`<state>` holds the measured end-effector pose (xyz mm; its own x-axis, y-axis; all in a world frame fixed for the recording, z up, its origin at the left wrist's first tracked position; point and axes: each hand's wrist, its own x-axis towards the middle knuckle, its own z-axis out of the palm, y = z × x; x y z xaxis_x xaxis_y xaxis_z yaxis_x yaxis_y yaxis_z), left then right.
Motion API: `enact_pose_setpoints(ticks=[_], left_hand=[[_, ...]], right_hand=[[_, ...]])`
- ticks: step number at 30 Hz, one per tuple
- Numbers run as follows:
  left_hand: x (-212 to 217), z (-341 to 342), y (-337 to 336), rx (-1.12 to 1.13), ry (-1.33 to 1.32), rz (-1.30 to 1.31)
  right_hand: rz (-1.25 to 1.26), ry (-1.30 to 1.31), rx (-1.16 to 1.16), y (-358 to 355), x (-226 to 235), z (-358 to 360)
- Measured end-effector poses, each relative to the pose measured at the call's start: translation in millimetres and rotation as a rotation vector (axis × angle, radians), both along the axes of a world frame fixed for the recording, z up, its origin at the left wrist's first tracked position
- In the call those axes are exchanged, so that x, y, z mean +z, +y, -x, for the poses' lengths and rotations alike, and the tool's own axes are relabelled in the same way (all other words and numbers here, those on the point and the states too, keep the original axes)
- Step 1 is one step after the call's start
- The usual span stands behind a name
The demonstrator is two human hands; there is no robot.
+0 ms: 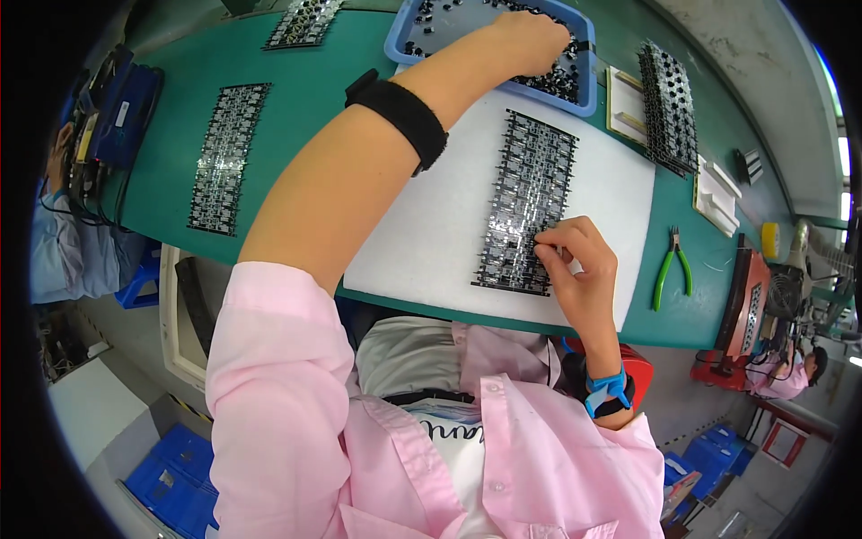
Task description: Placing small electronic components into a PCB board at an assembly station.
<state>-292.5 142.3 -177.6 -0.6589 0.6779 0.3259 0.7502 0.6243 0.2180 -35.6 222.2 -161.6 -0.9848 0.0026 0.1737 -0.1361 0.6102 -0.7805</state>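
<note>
My left hand (535, 43) reaches across to the far blue tray (391, 47), its fingers curled down among small black parts (558, 83). Whatever those fingers hold is hidden. In front of me a panel of joined circuit boards (525, 202) lies on a white sheet (422, 225). My right hand (582, 260) pinches thumb and forefinger together at the panel's right edge, near its lower end. What sits between these fingertips is too small to make out.
Another board panel (229, 157) lies at left, one (303, 22) at the far edge. Stacked panels (669, 108) stand at right on a white holder. Green-handled cutters (672, 269) rest right of the sheet. A blue case (130, 112) with cables sits at the table's left edge.
</note>
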Motion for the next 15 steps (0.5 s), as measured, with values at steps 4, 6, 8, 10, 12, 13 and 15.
enact_pose_setpoints(ticks=[4, 6, 8, 10, 12, 13, 15], left_hand=[[3.5, -4.9, 1.0, -0.014, 0.002, -0.028], [8.5, -7.2, -0.3, -0.016, -0.014, 0.0], [4.6, -8.3, 0.0, -0.006, -0.023, 0.017], [-11.9, -10.5, 18.0, 0.211, 0.196, 0.128], [-10.1, -15.2, 24.4, 0.31, 0.305, 0.179], [-0.3, -23.2, 27.7, 0.316, 0.309, 0.203], [21.6, -40.0, 17.2, 0.354, 0.318, 0.265]], right_hand=[[-0.108, 0.05, -0.028, -0.9, -2.1, -2.7], [-0.114, 0.05, -0.018, -0.5, -1.5, -3.0], [-0.114, 0.048, 0.0, -2.5, -1.1, -3.1], [-0.155, 0.067, 0.022, -3.7, -0.4, -3.3], [-0.179, 0.075, 0.023, -2.0, -0.2, -3.0], [-0.241, 0.11, 0.029, 0.1, -0.4, -3.0], [-0.353, 0.187, 0.068, -1.9, 0.2, -2.5]])
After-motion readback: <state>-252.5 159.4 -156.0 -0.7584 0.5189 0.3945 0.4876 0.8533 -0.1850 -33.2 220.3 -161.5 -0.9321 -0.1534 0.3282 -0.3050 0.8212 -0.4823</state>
